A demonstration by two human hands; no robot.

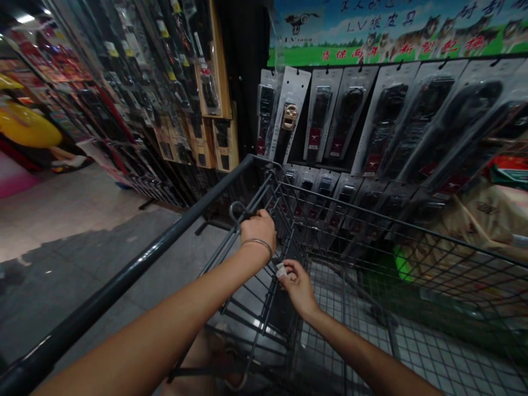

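A dark metal shopping cart with a wire basket fills the lower view. My left hand, a thin bangle at its wrist, is closed around the cart's wire frame near the far end of the handle side. Lower and to the right, over the inside of the basket, my right hand pinches a small crumpled whitish piece, perhaps paper or tissue, between thumb and fingers. This piece is close to the wires of the cart's rear panel; whether it touches them I cannot tell.
Packaged belts hang in rows beyond the cart, under a banner with wolves. More packaged goods hang on the left rack. A brown plastic-wrapped package stands at right. Grey floor runs along the left.
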